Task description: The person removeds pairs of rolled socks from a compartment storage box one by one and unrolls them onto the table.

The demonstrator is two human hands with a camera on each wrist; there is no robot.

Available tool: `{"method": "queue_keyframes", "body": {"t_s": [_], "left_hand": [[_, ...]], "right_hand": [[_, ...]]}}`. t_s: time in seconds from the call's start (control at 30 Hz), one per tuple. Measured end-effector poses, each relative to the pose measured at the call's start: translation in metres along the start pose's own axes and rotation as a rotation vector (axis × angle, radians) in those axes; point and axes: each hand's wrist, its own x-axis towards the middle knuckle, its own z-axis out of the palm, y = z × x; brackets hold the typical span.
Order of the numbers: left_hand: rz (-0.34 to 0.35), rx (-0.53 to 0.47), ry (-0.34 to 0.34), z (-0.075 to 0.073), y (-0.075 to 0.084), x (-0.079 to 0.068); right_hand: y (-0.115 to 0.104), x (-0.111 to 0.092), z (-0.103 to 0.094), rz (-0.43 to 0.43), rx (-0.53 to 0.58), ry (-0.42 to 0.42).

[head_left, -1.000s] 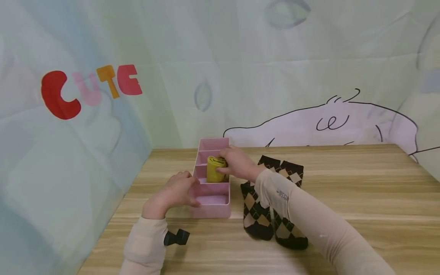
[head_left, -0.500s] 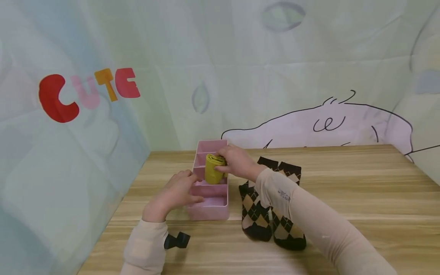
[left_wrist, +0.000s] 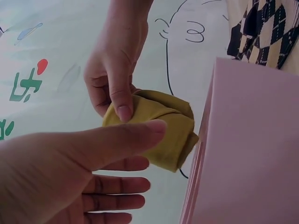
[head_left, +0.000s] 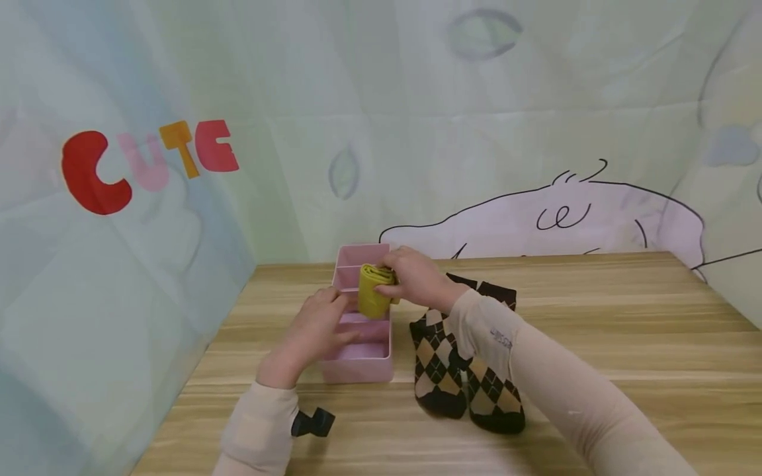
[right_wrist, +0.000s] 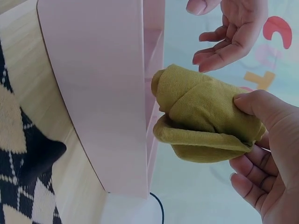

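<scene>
**A mustard knit roll (head_left: 372, 299) staying pinched in the right hand (head_left: 418, 277), above the pink divided box (head_left: 357, 371)**

The wood-grain table (head_left: 601, 304) is bearing the box, whose open compartments are running in a row away from the person. Its dividers (head_left: 376, 332) are leaving fairly narrow openings, so keeping the roll parallel to them, not aslant, is probably the main care here.

The argyle socks (head_left: 437, 370) are lying to the right of the box, partly hidden behind the right sleeve (head_left: 571, 377); keeping that sleeve raised should avoid dragging them.

The left hand (head_left: 309, 330) is hovering at the box's left side, thumb and fingers loosely straight, holding nothing and standing apart from the roll. Lightly steadying the wall would suit it.

The right hand is gripping the roll between thumb and fingers; an even, gentle pinch should stop the layers unwinding.

The roll is sitting just above the rim near the middle compartments; exactly which one is underneath, I cannot tell. It is looking like a rolled sock: thick, soft, matte and finely ribbed, its coiled layers showing at one end. One slack fold is gaping along its side, and is likely to catch first.
</scene>
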Motion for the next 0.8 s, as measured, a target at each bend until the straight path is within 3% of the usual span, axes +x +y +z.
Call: {"method": "queue_keyframes", "body": {"t_s": [0.33,0.8], "left_hand": [[0.063,0.043,0.163,0.011,0.013,0.004],[0.135,0.048,0.277,0.03,0.031,0.012]], "right_hand": [[0.006,-0.014,-0.012,0.01,-0.017,0.02],[0.025,-0.041,-0.016,0.044,-0.037,0.03]]}}
